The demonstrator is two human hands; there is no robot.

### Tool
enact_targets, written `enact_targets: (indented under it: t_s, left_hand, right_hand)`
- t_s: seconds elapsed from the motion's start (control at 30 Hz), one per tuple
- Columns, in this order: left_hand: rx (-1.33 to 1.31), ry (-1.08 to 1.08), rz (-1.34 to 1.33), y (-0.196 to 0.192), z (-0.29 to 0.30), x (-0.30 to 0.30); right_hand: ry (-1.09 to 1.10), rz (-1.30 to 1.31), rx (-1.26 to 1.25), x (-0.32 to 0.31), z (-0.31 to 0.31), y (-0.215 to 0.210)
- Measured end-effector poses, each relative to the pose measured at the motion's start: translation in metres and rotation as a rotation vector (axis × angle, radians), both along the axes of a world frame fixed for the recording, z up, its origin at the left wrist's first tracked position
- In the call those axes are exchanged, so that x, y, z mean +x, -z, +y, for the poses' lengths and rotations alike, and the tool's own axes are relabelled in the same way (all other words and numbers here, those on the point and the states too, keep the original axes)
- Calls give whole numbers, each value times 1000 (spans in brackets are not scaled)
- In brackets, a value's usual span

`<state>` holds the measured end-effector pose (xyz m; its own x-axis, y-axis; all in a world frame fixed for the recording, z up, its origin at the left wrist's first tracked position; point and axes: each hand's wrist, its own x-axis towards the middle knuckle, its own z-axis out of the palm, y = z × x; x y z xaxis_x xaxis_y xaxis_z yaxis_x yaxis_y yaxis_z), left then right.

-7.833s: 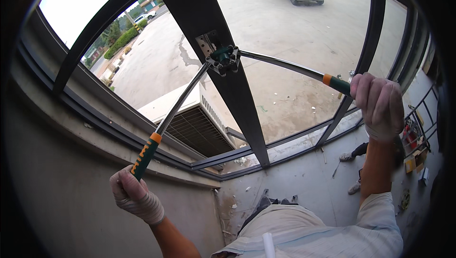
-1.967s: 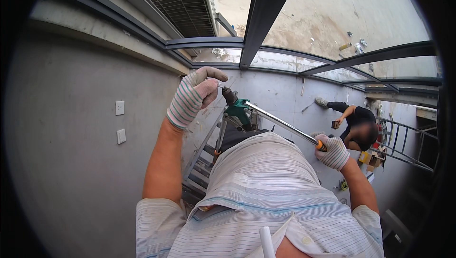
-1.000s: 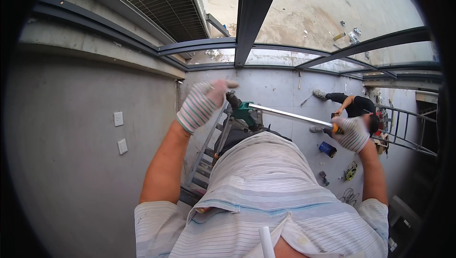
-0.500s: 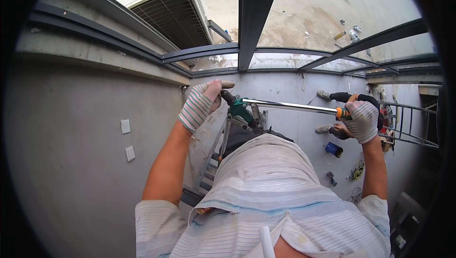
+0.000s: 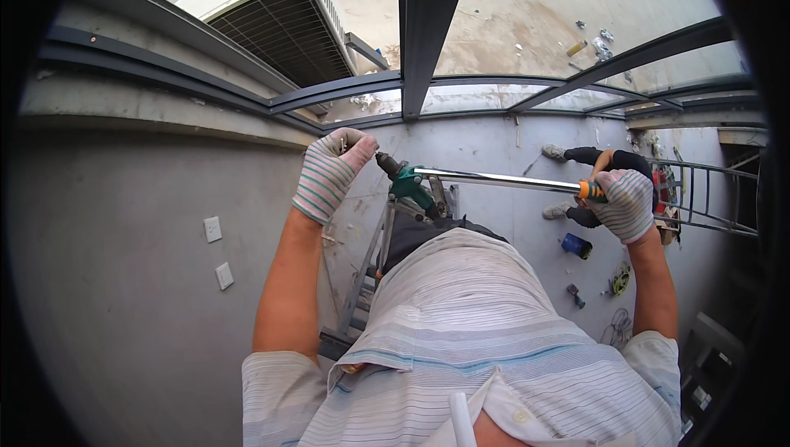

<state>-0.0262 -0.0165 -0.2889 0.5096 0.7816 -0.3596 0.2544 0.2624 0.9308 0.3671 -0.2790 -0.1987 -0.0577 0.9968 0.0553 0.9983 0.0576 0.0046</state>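
Note:
A long-armed hand riveter (image 5: 411, 183) with a dark green head rests against my front at the waist. My right hand (image 5: 622, 203), in a striped knit glove, is closed around the orange and green grip of its chrome arm (image 5: 502, 177). The other arm points down toward my body, its end out of sight. Just off the dark nose (image 5: 387, 164), my left hand (image 5: 336, 169), gloved alike, has thumb and fingers pinched together. Small pale bits show among these fingers, too small to name.
Dark metal framing (image 5: 432, 36) crosses ahead, with an outdoor air-conditioner unit (image 5: 284, 11) beyond. A stepladder (image 5: 370, 262) stands beneath me. Below right are a co-worker's legs (image 5: 586, 155), a blue bucket (image 5: 577, 245), a power tool (image 5: 575, 295) and another ladder (image 5: 708, 192).
My left hand has drawn back from the riveter's nose, and its stretched finger has curled in. The right hand keeps its hold on the grip. The view has shifted slightly.

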Motion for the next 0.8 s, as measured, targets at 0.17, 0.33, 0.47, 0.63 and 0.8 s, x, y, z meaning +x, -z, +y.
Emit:
enact_targets:
  t_s: [0.17, 0.33, 0.47, 0.63, 0.8]
  left_hand:
    - [121, 54, -54, 2, -4, -5]
    - [124, 63, -44, 1, -7, -5]
    - [170, 238, 110, -18, 11, -10]
    - [88, 400, 296, -42, 28, -3]
    - [-56, 327, 365, -42, 25, 3]
  right_hand:
    - [-10, 35, -14, 10, 4, 11]
    - [-12, 76, -34, 15, 4, 22]
    - [-15, 53, -29, 13, 6, 14]
    - [-45, 55, 15, 14, 9, 11]
    - [-81, -11, 53, 18, 10, 17]
